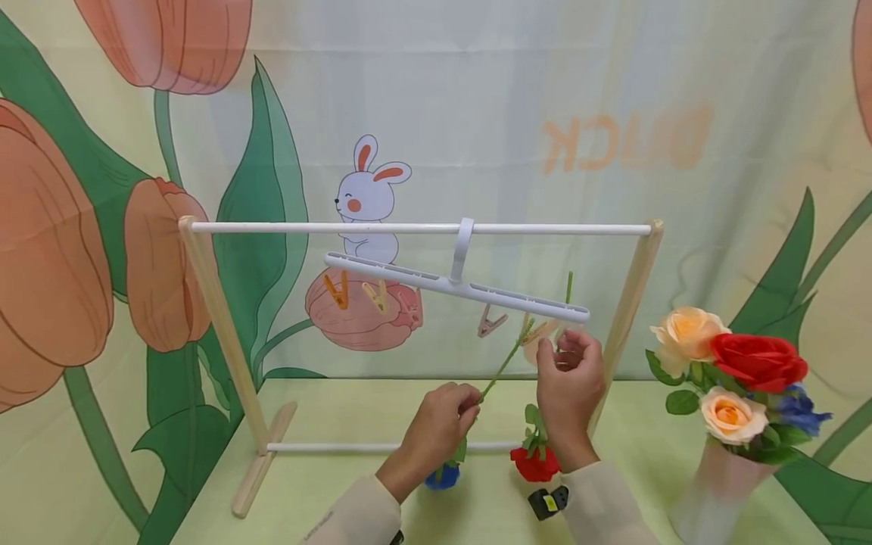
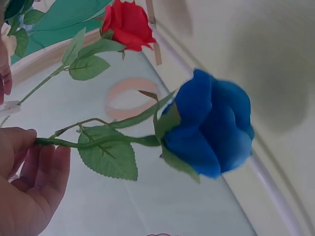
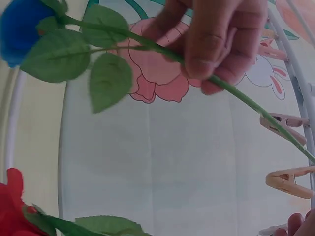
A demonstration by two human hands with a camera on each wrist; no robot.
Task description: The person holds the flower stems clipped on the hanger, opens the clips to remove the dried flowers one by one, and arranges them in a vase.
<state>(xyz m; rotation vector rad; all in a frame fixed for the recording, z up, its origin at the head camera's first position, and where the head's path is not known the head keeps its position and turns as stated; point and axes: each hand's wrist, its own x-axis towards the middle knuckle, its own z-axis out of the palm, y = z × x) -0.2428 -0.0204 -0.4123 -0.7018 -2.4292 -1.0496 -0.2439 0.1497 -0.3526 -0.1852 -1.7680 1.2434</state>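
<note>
My left hand [image 1: 436, 425] pinches the green stem of a blue rose [image 2: 211, 128], whose bloom points down. The stem's upper end reaches up to a peach clothespin [image 1: 537, 331] under a white hanger [image 1: 422, 276]. Beneath the hanger's lower right end is my right hand [image 1: 572, 382], its fingers bent and the thumb apart from them. It is close to a pale clothespin [image 2: 10, 106] at the stem of a red rose [image 1: 535, 463], which hangs bloom down; the hand partly hides that spot in the head view.
Orange [image 1: 336, 291], yellow [image 1: 375, 296], pink [image 1: 411, 306] and mauve [image 1: 491, 322] clothespins hang along the tilted hanger. A rack's white rail [image 1: 272, 227] carries it between wooden posts. At the right stands a vase [image 1: 718, 484] of flowers. A black strapped device [image 1: 547, 502] is at the right wrist.
</note>
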